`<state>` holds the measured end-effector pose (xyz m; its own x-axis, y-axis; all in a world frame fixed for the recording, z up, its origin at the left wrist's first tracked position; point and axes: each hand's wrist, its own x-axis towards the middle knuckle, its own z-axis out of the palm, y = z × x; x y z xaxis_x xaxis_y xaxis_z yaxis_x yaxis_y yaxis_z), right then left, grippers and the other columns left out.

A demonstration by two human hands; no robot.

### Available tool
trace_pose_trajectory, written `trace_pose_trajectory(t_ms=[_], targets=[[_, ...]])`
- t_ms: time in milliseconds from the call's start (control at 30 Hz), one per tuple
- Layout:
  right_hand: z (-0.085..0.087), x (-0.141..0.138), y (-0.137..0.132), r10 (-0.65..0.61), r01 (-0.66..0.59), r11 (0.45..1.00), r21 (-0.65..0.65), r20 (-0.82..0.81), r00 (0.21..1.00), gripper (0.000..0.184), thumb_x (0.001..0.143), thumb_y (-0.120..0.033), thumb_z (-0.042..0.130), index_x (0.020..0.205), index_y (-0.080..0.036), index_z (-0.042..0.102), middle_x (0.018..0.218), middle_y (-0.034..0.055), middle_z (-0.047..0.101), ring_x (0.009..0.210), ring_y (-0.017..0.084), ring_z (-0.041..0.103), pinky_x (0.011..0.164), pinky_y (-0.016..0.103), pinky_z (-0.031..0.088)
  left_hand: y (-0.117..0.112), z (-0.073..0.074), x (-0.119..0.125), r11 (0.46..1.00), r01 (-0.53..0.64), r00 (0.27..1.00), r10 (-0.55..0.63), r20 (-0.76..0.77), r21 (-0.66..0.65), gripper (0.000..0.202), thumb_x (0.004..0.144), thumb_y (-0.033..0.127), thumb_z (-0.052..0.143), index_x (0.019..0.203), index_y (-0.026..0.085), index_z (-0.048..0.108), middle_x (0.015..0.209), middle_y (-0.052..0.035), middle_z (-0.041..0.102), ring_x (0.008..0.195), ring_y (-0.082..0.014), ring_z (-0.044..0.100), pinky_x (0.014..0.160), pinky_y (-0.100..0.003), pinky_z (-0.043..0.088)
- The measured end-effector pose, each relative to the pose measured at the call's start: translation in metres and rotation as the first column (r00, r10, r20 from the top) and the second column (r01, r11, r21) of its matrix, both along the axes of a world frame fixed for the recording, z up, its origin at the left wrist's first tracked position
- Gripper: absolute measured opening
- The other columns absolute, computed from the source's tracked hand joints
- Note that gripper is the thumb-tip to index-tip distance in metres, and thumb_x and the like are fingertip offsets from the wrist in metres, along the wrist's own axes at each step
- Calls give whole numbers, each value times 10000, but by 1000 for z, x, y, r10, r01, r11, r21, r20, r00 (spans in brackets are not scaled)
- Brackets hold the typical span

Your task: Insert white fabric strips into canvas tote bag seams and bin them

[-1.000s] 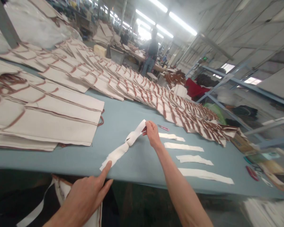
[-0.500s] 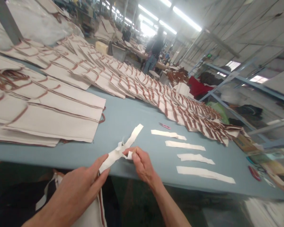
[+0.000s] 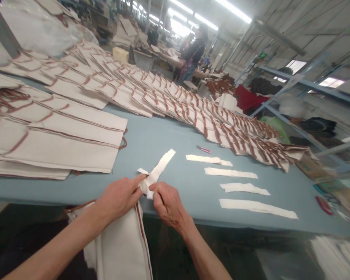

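My left hand (image 3: 121, 194) is closed on a white strip (image 3: 162, 165) at the table's front edge, its fingertips pressed together over the strip's lower part. The strip's far end points away, up and to the right. A short white tail (image 3: 142, 170) sticks out to the left beyond my left fingers. My right hand (image 3: 169, 202) pinches a small, folded white end just right of the left fingertips. Below the hands, a cream fabric panel with brown piping (image 3: 122, 249) hangs over my lap; its upper edge is hidden under my left hand.
Several white strips (image 3: 258, 208) lie in a row on the blue table (image 3: 151, 130). Small pink-handled thread snips (image 3: 203, 149) lie behind them. Stacked cream panels (image 3: 72, 144) lie left; a long overlapping row (image 3: 175, 103) runs behind. A person (image 3: 194, 52) stands farther back.
My left hand has moved forward and right along the strip, close to my right hand. The right hand still pinches the white end. More of the fabric panel on my lap shows.
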<state>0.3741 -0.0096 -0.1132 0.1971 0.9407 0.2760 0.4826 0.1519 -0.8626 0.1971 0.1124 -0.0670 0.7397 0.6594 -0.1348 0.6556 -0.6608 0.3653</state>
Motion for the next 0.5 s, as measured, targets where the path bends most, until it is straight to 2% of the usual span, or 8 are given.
trace_pose_trajectory(t_ms=[100, 167, 233, 400, 500], targets=[[-6, 8, 0, -186, 186, 982, -17, -186, 965, 412, 1138, -459, 433, 1010, -241, 758, 948, 84, 827, 849, 237, 757, 817, 361, 626, 3, -1, 5, 1000, -5, 997, 4, -77, -7, 553, 1093, 275, 467, 1572, 241, 742, 985, -153, 906, 907, -382, 883, 762, -385, 613], [-12, 15, 2, -319, 324, 945, -36, -314, 894, 528, 1169, -527, 327, 1026, -231, 741, 992, 114, 831, 817, 241, 752, 739, 364, 637, 1, 0, 5, 1000, -16, 995, 15, -99, -2, 569, 1104, 283, 433, 1590, 238, 726, 947, -152, 893, 870, -382, 873, 731, -381, 599], [-17, 19, 6, -400, 414, 908, -61, -416, 817, 554, 1152, -603, 337, 1015, -228, 721, 1026, 126, 827, 760, 237, 731, 667, 368, 641, -2, 0, 3, 1000, -28, 994, 28, -104, 4, 580, 1103, 296, 419, 1592, 228, 722, 938, -157, 888, 873, -388, 867, 724, -380, 586], [-19, 19, 16, -450, 482, 870, -106, -568, 689, 485, 1063, -659, 513, 938, -238, 721, 957, 72, 799, 743, 213, 697, 588, 322, 628, -6, -8, -1, 998, -69, 994, 68, -91, -2, 576, 1103, 360, 399, 1558, 207, 717, 952, -145, 901, 938, -410, 877, 744, -400, 558], [-15, 24, 24, -448, 490, 864, -117, -624, 640, 450, 1014, -652, 572, 883, -244, 709, 902, 52, 786, 753, 205, 680, 573, 299, 627, -6, -9, -2, 995, -97, 994, 96, -60, -19, 507, 1116, 387, 394, 1463, 212, 720, 1011, -106, 919, 984, -384, 884, 762, -391, 556]])
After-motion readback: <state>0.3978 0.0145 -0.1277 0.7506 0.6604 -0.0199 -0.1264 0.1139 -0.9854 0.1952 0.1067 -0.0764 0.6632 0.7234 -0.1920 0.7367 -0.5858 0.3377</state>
